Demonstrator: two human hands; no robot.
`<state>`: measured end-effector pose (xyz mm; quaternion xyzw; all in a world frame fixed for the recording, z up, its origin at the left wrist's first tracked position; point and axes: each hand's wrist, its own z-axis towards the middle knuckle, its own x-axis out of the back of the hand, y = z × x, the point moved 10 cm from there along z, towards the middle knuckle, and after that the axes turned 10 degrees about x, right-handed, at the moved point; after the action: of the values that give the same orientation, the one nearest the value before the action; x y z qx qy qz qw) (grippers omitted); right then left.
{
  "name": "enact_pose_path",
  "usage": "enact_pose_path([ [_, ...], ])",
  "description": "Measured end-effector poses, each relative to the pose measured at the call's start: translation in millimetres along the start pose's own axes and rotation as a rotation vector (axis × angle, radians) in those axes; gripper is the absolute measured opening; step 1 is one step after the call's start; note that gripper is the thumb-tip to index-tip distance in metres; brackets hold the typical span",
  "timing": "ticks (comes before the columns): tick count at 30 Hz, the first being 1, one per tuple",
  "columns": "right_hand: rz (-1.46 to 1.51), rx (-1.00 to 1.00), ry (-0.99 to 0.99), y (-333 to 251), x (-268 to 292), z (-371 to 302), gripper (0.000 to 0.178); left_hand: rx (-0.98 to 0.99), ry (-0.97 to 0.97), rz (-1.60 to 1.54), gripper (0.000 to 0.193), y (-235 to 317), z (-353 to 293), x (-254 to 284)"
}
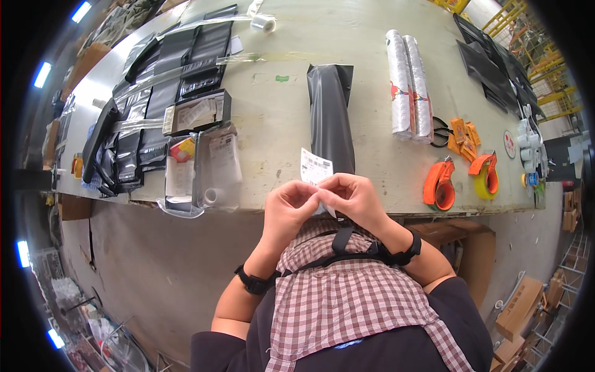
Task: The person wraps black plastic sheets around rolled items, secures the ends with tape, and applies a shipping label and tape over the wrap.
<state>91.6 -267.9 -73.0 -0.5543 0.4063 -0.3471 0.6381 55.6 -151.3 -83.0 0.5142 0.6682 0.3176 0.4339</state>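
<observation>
A white printed label [316,166] stands up between my two hands at the table's near edge. My left hand [289,206] pinches it from the left, thumb against fingers. From the other side my right hand [353,199] grips it too, and the fingertips of both hands meet at its lower part. Just beyond them lies a long black plastic mailing bag [330,111], its near end hidden behind the label and my hands. The bag looks filled and lies lengthwise, pointing away from me.
Two silvery wrapped rolls [409,87] lie to the right, near black-handled scissors [440,132] and orange packets [463,139]. Two orange tape dispensers [439,185] stand near the edge. Leftward are a box of labels [198,113], a clear plastic bin [218,164] and several black bags [167,62].
</observation>
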Motion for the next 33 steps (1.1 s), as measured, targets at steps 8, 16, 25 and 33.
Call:
enact_pose_path([
  [8,0.214,-0.362,0.153,48,119,-11,0.018,0.314,0.104,0.191,0.009,-103,-47,145],
  [16,-1.245,0.584,-0.368,8,68,63,0.045,1.543,-0.308,1.624,0.037,-270,-220,339],
  [25,-1.164,0.576,-0.247,49,74,64,0.048,-0.734,0.121,1.747,0.044,29,62,-136],
  [33,-1.212,0.272,0.107,-12,162,-52,0.018,-0.234,0.384,1.393,0.052,-26,153,-66],
])
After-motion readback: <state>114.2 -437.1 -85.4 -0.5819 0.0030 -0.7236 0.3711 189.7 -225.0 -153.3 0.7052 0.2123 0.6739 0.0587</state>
